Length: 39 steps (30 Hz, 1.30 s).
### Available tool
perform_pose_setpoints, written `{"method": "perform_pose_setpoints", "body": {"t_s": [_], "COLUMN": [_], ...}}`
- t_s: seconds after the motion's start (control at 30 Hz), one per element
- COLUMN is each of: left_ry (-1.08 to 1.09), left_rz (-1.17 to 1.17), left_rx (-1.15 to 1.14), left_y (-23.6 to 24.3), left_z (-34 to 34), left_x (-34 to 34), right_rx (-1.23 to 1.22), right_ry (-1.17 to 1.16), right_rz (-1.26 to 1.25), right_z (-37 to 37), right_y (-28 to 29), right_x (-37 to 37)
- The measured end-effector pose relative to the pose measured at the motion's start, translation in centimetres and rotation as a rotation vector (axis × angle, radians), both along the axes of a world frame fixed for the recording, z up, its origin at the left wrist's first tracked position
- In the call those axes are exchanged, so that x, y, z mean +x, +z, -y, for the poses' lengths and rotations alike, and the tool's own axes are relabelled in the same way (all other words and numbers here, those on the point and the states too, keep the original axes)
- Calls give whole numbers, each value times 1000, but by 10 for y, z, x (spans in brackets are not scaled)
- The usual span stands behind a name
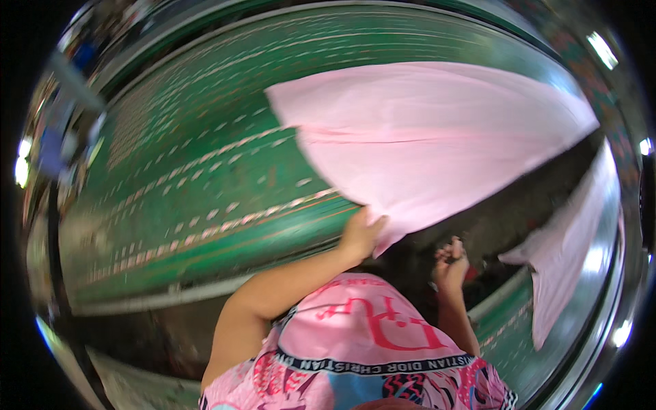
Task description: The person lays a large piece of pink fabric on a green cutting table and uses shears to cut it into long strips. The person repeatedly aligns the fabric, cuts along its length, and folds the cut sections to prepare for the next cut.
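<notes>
A large piece of pale pink fabric lies across the green table ahead of me, with a crease running through its middle. My left hand is closed on the fabric's near corner, where it hangs at the table's front edge. My right hand is held apart from the cloth, over the dark gap to the right. Its fingers are curled around something small and dark that blur keeps me from making out.
The long green table carries rows of pale dashed marks. Behind my right hand, a second pink fabric piece drapes over another green table. A dark aisle lies between them. A grey post and blurred clutter stand at far left.
</notes>
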<state>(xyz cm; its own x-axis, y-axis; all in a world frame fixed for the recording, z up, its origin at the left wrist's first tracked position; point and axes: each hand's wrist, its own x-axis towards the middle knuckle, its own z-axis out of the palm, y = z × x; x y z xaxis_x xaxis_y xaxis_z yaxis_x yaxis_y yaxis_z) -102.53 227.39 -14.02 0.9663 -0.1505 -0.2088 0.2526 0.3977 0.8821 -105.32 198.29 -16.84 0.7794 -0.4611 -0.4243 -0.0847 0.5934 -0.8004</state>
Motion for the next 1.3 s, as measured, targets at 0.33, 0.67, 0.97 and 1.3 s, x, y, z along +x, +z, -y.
{"method": "perform_pose_setpoints", "body": {"t_s": [0.33, 0.67, 0.97, 1.3], "left_ry": [-247, -464, -604, -696], "left_rz": [-526, 140, 48, -185], "left_rx": [-186, -512, -441, 184], "left_y": [57, 169, 152, -26], "left_z": [-22, -19, -50, -49], "left_x": [-17, 2, -81, -86], "right_rx": [190, 129, -47, -127], "right_ry": [98, 128, -49, -214], "right_rz": [32, 254, 811, 129], "right_z": [-43, -96, -139, -184], "right_y": [-46, 32, 144, -25], "right_x": [-47, -74, -57, -158]}}
